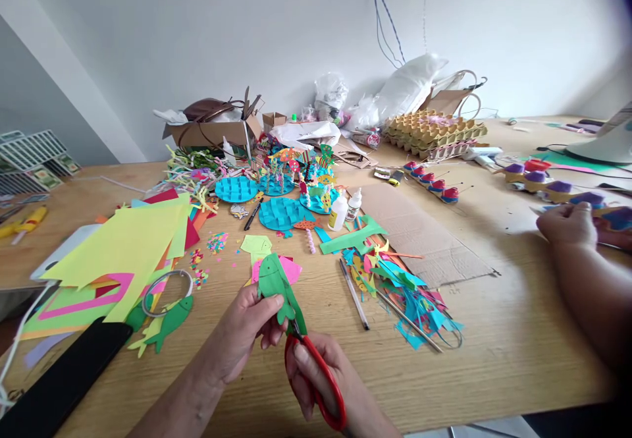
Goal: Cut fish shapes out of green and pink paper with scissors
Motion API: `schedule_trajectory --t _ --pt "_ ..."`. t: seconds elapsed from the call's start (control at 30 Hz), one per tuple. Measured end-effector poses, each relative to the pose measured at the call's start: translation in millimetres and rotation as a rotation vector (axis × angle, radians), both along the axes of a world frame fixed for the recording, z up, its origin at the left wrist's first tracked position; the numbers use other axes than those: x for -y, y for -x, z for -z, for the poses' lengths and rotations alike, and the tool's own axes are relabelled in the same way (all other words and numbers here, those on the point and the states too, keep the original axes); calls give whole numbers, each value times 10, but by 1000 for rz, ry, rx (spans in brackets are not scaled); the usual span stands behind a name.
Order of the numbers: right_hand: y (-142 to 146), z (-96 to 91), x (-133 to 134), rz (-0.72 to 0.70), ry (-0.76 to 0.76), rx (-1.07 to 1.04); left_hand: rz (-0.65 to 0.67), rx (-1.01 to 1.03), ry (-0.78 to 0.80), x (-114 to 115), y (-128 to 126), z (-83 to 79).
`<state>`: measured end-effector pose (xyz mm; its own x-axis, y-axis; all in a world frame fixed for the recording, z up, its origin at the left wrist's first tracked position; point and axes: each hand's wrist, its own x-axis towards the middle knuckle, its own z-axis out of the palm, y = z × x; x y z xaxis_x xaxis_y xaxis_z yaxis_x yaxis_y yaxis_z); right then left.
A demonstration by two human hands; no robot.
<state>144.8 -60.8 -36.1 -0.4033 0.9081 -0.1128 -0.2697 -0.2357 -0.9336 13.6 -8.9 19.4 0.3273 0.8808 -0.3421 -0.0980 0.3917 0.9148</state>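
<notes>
My left hand (254,323) pinches a green paper fish (271,281) with a drawn eye and gill line. In my right hand (318,365) is a pair of red-handled scissors (332,395), its fingers wrapped round the loops. The blades meet the green paper near the fish's tail, and a green strip hangs beside the cut edge. Just behind lie pink paper pieces (291,269) and a light yellow-green paper piece with a drawn fish (257,245). Left of my hands, cut green and yellow paper fish (172,321) rest by a roll of tape (168,293).
Coloured paper sheets (113,240) are stacked at left, beside a black strip-like object (74,372). A pen (354,296), paper scraps (415,300) and flat cardboard (419,234) lie right. Glue bottles (338,212) stand near blue discs (284,214). Another person's hand (567,224) touches painted egg-carton cups (587,199).
</notes>
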Motion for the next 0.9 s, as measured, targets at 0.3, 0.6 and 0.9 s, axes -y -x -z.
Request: schedule_trajectory --t 0.3,0.6,0.9 --pt "36 -5 -21 55 -12 71 -76 -67 -77 36 -58 54" --pt "24 -14 -32 86 -27 55 -75 -105 -120 34 -89 75" --pt "4 -1 -28 89 -22 82 -76 -97 -120 35 -115 86"
